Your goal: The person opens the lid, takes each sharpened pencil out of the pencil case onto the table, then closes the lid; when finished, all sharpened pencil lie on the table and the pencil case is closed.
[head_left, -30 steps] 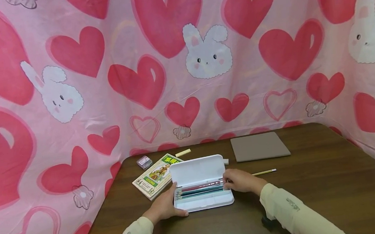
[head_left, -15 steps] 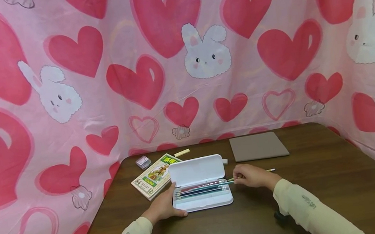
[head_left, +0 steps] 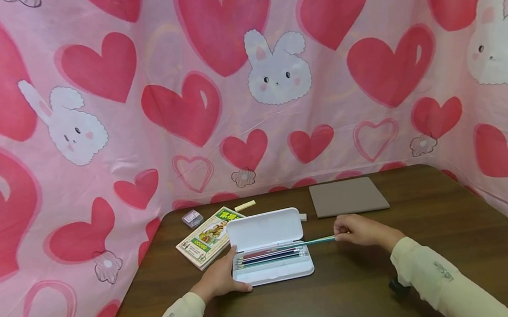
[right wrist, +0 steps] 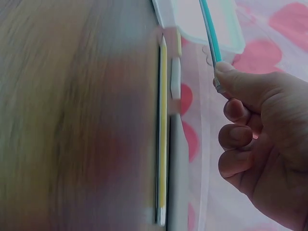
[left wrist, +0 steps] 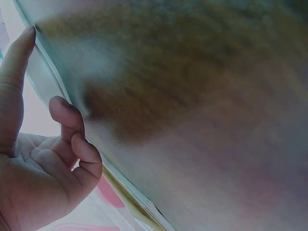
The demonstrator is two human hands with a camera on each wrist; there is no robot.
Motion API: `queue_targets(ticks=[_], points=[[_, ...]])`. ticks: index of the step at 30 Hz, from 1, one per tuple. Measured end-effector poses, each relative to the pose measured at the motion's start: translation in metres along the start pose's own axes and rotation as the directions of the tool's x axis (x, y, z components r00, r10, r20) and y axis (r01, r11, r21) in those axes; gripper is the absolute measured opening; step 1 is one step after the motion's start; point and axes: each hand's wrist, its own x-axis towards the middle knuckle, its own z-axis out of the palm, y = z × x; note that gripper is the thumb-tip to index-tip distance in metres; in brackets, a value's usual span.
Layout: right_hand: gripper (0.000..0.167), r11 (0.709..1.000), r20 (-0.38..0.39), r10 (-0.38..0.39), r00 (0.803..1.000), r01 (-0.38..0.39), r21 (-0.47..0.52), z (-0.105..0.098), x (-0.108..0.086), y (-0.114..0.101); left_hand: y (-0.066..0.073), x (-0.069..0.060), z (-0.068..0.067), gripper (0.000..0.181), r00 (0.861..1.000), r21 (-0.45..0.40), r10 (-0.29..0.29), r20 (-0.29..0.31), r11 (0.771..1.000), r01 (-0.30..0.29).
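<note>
A white pencil case (head_left: 264, 230) lies open on the table with its lid tipped back. Several pencils (head_left: 265, 256) lie side by side in its tray. My left hand (head_left: 216, 279) grips the case's left end, thumb at the front edge and fingers toward the back. Off to the right of the case, my right hand (head_left: 361, 230) pinches a teal pencil (head_left: 322, 239) near its end; its other end reaches back over the tray. In the right wrist view, thumb and index finger hold that pencil, and a yellow pencil (right wrist: 162, 144) lies on the table nearby.
An illustrated book (head_left: 204, 240) lies behind and left of the case. Near it are a small box (head_left: 192, 218) and a pale yellow strip (head_left: 245, 205). A white block (head_left: 303, 217) sits beside the lid. A flat grey-brown panel (head_left: 349, 196) lies at the back.
My right hand has moved from the case's right end out to the right, drawing the teal pencil partly out of the tray. The left hand has stayed on the case.
</note>
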Motion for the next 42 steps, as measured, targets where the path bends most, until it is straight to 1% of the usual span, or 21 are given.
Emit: queue_targets(ticks=[3,7,9,17,21,24,30,37,42], points=[[0.010,1.000,-0.018,-0.024,1.000,0.024,-0.012,-0.004,-0.008,0.005,0.000,0.000,0.000,0.119,1.000,-0.001,-0.004,0.002,1.000,0.004],[0.011,0.999,-0.034,-0.027,0.999,0.026,-0.035,-0.009,-0.020,0.013,0.001,0.000,0.000,0.118,1.000,-0.006,-0.004,0.006,1.000,0.004],[0.011,0.999,-0.043,-0.030,0.999,0.029,-0.030,-0.010,-0.025,0.016,0.001,-0.001,0.000,0.118,1.000,-0.007,-0.005,0.008,1.000,0.005],[0.011,1.000,-0.055,0.017,0.998,-0.018,-0.019,-0.016,-0.042,0.029,0.001,-0.001,-0.001,0.117,1.000,-0.001,-0.011,0.007,1.000,0.011],[0.010,1.000,-0.056,0.008,0.998,-0.009,-0.024,-0.018,-0.049,0.035,0.001,-0.001,0.000,0.117,1.000,0.003,-0.010,0.007,1.000,0.010],[0.011,0.999,-0.064,0.010,0.998,-0.012,-0.032,-0.019,-0.053,0.039,0.001,-0.001,0.000,0.118,1.000,0.006,-0.011,0.006,1.000,0.011],[0.011,0.998,-0.063,0.045,0.997,-0.048,-0.040,-0.021,-0.060,0.046,0.000,-0.001,-0.001,0.118,1.000,0.024,0.000,0.001,1.000,0.000],[0.010,0.996,-0.041,0.089,0.995,-0.089,-0.019,-0.024,-0.065,0.046,0.000,-0.002,-0.001,0.117,1.000,0.025,0.008,0.000,1.000,-0.008],[0.013,0.996,-0.028,0.074,0.997,-0.076,-0.042,-0.023,-0.065,0.047,0.000,-0.002,-0.001,0.118,1.000,0.025,0.010,-0.004,1.000,-0.010]])
